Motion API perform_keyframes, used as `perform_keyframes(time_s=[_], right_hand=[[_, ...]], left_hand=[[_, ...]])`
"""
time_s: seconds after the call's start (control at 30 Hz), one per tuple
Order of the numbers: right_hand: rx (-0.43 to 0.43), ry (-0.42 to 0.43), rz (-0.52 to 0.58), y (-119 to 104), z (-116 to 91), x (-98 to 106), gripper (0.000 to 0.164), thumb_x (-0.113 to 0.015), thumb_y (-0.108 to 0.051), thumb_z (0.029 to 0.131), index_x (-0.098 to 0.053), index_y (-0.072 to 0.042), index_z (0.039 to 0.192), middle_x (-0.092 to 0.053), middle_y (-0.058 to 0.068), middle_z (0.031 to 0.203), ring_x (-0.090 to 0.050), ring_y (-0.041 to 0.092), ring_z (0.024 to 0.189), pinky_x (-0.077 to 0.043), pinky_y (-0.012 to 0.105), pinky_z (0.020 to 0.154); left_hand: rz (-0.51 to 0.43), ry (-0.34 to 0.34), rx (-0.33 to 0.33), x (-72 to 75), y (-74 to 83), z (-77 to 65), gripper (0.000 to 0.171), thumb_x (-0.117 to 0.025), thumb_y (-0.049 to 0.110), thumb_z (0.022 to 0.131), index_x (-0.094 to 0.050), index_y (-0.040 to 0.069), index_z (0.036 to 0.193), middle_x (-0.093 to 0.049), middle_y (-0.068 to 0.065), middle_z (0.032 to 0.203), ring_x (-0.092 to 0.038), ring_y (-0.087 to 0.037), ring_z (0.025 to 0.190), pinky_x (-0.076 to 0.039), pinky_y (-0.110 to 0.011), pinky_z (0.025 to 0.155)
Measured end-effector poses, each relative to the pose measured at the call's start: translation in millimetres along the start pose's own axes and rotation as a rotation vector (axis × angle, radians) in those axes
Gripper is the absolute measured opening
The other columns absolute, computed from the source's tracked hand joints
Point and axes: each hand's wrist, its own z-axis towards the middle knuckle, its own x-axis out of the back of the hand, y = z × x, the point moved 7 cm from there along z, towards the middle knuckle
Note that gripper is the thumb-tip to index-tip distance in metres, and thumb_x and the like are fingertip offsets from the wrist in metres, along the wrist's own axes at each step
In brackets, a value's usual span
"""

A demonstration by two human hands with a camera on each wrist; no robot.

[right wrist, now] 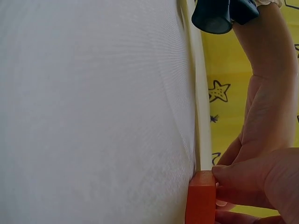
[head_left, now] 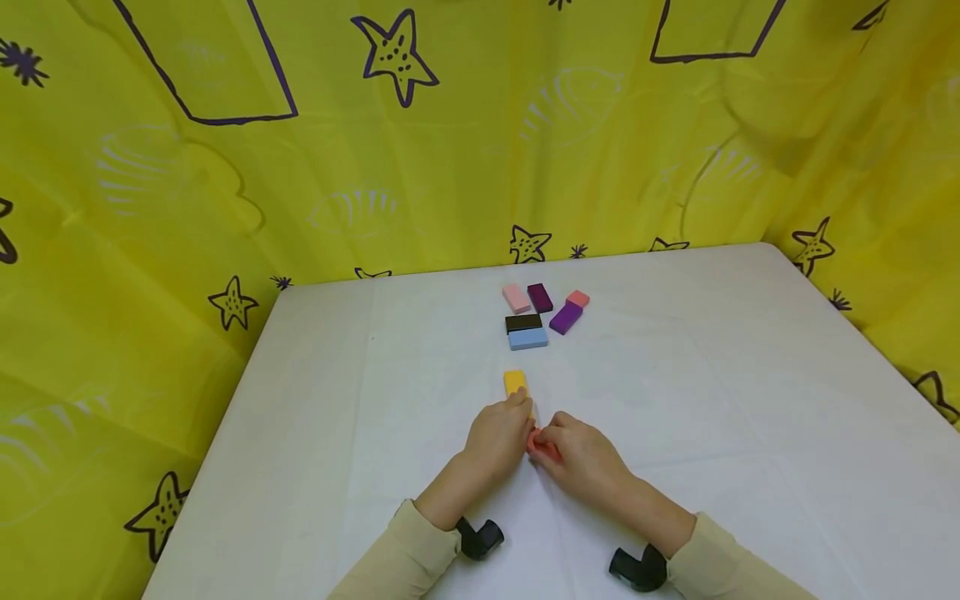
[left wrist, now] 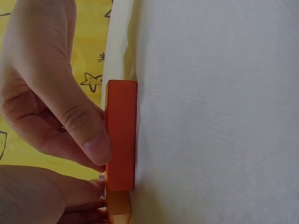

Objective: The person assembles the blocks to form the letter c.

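In front of the person, an orange-red block (head_left: 546, 451) lies on the white table with its end against a yellow block (head_left: 515, 380). The right hand (head_left: 587, 457) pinches the orange-red block; its thumb lies along the long side in the left wrist view. Just to the left, the left hand (head_left: 497, 432) holds the yellow block with its fingers over it and covers much of it. Where the two blocks (left wrist: 120, 135) meet, the left fingertips (left wrist: 96, 185) are close to the right hand's. The right wrist view shows the orange-red block's end (right wrist: 202, 198).
Farther back lie a light blue block (head_left: 528, 338), a black block (head_left: 522, 322), a pink block (head_left: 516, 298), a dark purple block (head_left: 539, 297), a purple block (head_left: 566, 317) and a coral block (head_left: 577, 298). A yellow patterned curtain (head_left: 465, 167) hangs behind the table (head_left: 420, 350).
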Motion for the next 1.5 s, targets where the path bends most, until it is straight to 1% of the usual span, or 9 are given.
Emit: perform_keyframes(time_s=[0.13, 0.27, 0.43, 0.63, 0.87, 1.1, 1.17, 1.33, 1.5], right_hand=[[0.003, 0.003, 0.000, -1.0, 0.5, -0.4, 0.016, -0.078, -0.020, 0.072, -0.069, -0.009, 0.078, -0.045, -0.006, 0.071, -0.040, 0.008, 0.056, -0.036, 0.020, 0.049], [0.023, 0.027, 0.006, -2.9, 1.0, 0.1, 0.014, -0.078, -0.018, 0.072, -0.068, -0.009, 0.078, -0.045, -0.006, 0.070, -0.040, 0.008, 0.056, -0.036, 0.021, 0.049], [0.015, 0.034, 0.014, -3.0, 1.1, 0.0, 0.011, -0.077, -0.016, 0.073, -0.068, -0.010, 0.077, -0.045, -0.005, 0.070, -0.041, 0.008, 0.056, -0.036, 0.022, 0.049], [0.014, 0.048, 0.011, -2.3, 0.8, 0.6, 0.013, -0.078, -0.016, 0.072, -0.068, -0.009, 0.077, -0.046, -0.005, 0.071, -0.041, 0.008, 0.057, -0.037, 0.022, 0.049], [0.072, 0.098, 0.020, -5.4, 1.0, 4.7, 0.015, -0.079, -0.014, 0.069, -0.067, -0.007, 0.074, -0.045, -0.005, 0.070, -0.040, 0.008, 0.055, -0.036, 0.022, 0.047], [0.006, 0.009, 0.026, -3.5, 3.9, 0.6, 0.014, -0.078, -0.015, 0.071, -0.068, -0.008, 0.077, -0.045, -0.004, 0.070, -0.040, 0.008, 0.056, -0.036, 0.021, 0.048], [-0.003, -0.011, 0.026, -3.2, 4.6, -0.1, 0.013, -0.078, -0.015, 0.072, -0.068, -0.008, 0.077, -0.045, -0.004, 0.070, -0.041, 0.008, 0.056, -0.036, 0.021, 0.049], [0.000, -0.019, 0.028, -3.7, 5.3, 1.1, 0.012, -0.077, -0.016, 0.073, -0.068, -0.009, 0.075, -0.045, -0.005, 0.069, -0.040, 0.008, 0.056, -0.035, 0.021, 0.048], [-0.008, -0.023, 0.012, -2.1, 5.2, 0.5, 0.014, -0.078, -0.018, 0.072, -0.068, -0.009, 0.075, -0.044, -0.006, 0.068, -0.039, 0.008, 0.055, -0.035, 0.020, 0.048]], left_hand=[[-0.001, -0.010, -0.001, -0.1, -0.4, 0.0, 0.020, -0.060, 0.018, 0.089, -0.065, 0.003, 0.102, -0.060, -0.013, 0.118, -0.065, -0.022, 0.085, -0.052, -0.030, 0.070], [-0.012, 0.010, -0.014, 1.1, -0.2, -1.1, 0.018, -0.060, 0.017, 0.089, -0.065, 0.002, 0.099, -0.060, -0.013, 0.118, -0.065, -0.023, 0.087, -0.052, -0.030, 0.071], [-0.027, 0.017, -0.020, 1.8, 0.5, -1.2, 0.019, -0.059, 0.015, 0.089, -0.065, 0.002, 0.101, -0.060, -0.013, 0.118, -0.064, -0.024, 0.089, -0.051, -0.031, 0.072], [-0.023, 0.027, -0.029, 3.5, 1.3, -1.0, 0.014, -0.059, 0.016, 0.089, -0.064, 0.003, 0.094, -0.060, -0.013, 0.117, -0.064, -0.023, 0.088, -0.051, -0.030, 0.072], [-0.021, 0.034, -0.032, 3.4, 1.4, -1.2, 0.014, -0.059, 0.016, 0.090, -0.064, 0.004, 0.093, -0.060, -0.013, 0.117, -0.065, -0.022, 0.086, -0.052, -0.029, 0.069], [-0.016, 0.021, -0.017, 3.5, 1.0, -2.4, 0.015, -0.059, 0.017, 0.090, -0.064, 0.004, 0.094, -0.060, -0.013, 0.118, -0.065, -0.022, 0.087, -0.052, -0.029, 0.069], [-0.018, 0.028, -0.017, 3.8, 1.0, -2.8, 0.013, -0.059, 0.016, 0.089, -0.064, 0.004, 0.091, -0.061, -0.012, 0.117, -0.065, -0.022, 0.085, -0.052, -0.028, 0.068], [-0.014, 0.061, -0.034, 4.9, 1.8, -3.3, 0.012, -0.060, 0.015, 0.088, -0.059, 0.006, 0.081, -0.062, -0.012, 0.113, -0.065, -0.021, 0.077, -0.051, -0.028, 0.062], [-0.005, 0.069, -0.039, 4.7, 2.0, -3.7, 0.012, -0.061, 0.016, 0.088, -0.060, 0.006, 0.081, -0.062, -0.011, 0.113, -0.065, -0.021, 0.075, -0.051, -0.028, 0.062]])
